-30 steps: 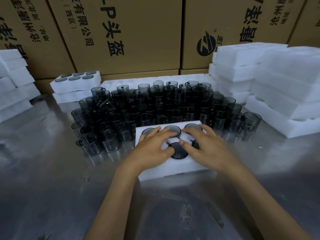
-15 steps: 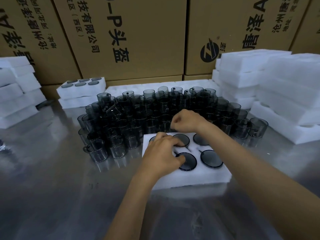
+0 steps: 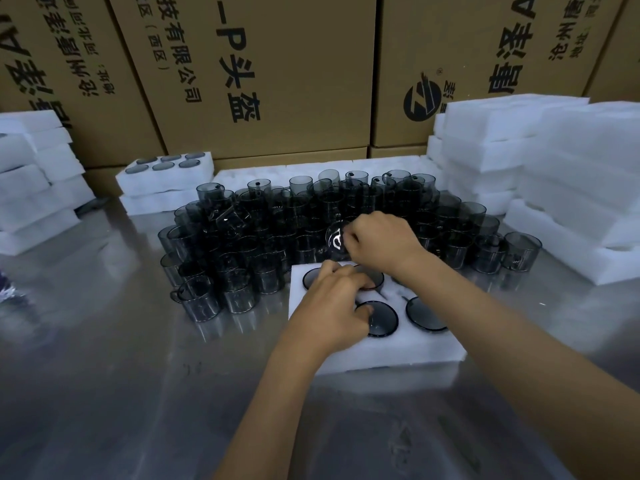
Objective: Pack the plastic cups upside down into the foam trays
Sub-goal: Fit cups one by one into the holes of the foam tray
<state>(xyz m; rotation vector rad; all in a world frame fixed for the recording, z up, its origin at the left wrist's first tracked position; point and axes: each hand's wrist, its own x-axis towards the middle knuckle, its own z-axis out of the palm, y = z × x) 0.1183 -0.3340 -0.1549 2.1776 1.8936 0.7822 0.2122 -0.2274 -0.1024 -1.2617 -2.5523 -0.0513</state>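
Observation:
A white foam tray (image 3: pixel 398 351) lies on the steel table in front of me, with several smoky grey plastic cups seated upside down in its holes; one cup's base (image 3: pixel 382 320) shows near the front. Behind it stands a large crowd of upright grey cups (image 3: pixel 263 237). My left hand (image 3: pixel 334 306) rests flat on the tray's left side, fingers spread over the cups there. My right hand (image 3: pixel 381 240) hovers over the back edge of the tray, closed on a tilted grey cup (image 3: pixel 335 239) lifted from the crowd.
A filled foam tray (image 3: pixel 166 176) sits on another tray at the back left. Stacks of white foam trays stand at the right (image 3: pixel 554 174) and far left (image 3: pixel 31 178). Cardboard boxes (image 3: pixel 277 74) wall off the back. Bare steel table (image 3: pixel 121 393) lies near me.
My right hand left the tray, reached back into the crowd of cups and now holds one tilted above the tray's back edge. My left hand stayed on the tray.

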